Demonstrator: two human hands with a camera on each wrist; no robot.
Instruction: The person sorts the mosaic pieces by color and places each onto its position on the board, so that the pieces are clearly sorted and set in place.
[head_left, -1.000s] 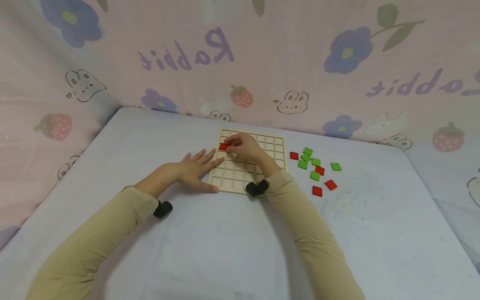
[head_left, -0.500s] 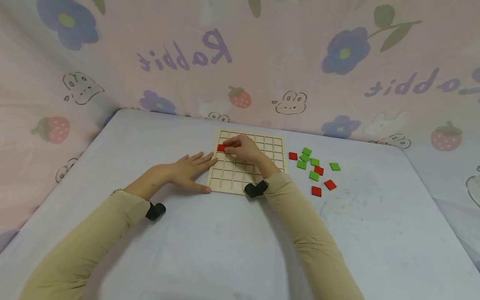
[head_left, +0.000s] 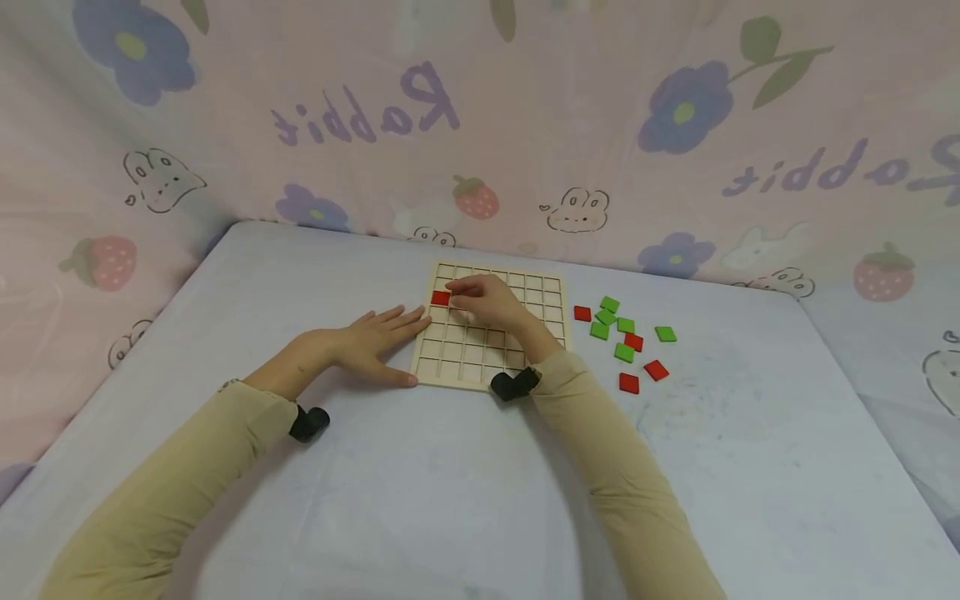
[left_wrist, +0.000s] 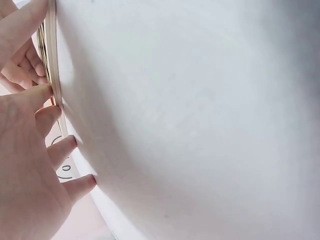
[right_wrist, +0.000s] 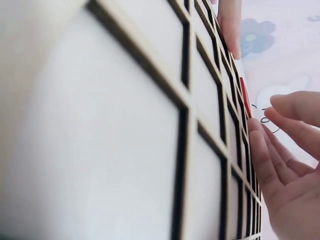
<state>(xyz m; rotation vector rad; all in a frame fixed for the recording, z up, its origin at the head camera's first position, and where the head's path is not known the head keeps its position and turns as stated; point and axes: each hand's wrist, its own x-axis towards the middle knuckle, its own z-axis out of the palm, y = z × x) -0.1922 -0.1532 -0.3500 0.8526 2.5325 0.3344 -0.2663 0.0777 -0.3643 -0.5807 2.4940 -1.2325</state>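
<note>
A wooden grid board (head_left: 450,371) of square cells lies on the table. One red square tile (head_left: 440,297) sits in a cell of its leftmost column, also seen edge-on as a red tile (right_wrist: 245,97) in the right wrist view. My left hand (head_left: 375,343) lies with fingers spread at the board's left edge, thumb at the near corner. In the left wrist view its fingertips (left_wrist: 59,111) meet the board's side and the tabletop. My right hand (head_left: 487,302) is over the board just right of the red tile, its thumb and index finger apart with nothing between them.
Right of the board lie loose green tiles (head_left: 624,353) and red tiles (head_left: 628,383), several of each, some overlapping. A printed curtain (head_left: 510,125) hangs behind the table (head_left: 420,483). Black wrist cameras (head_left: 307,423) sit on both sleeves.
My right hand has let go of the red tile and drawn slightly right, showing the tile fully. My left hand has shifted a little left, off the board's surface to its edge.
</note>
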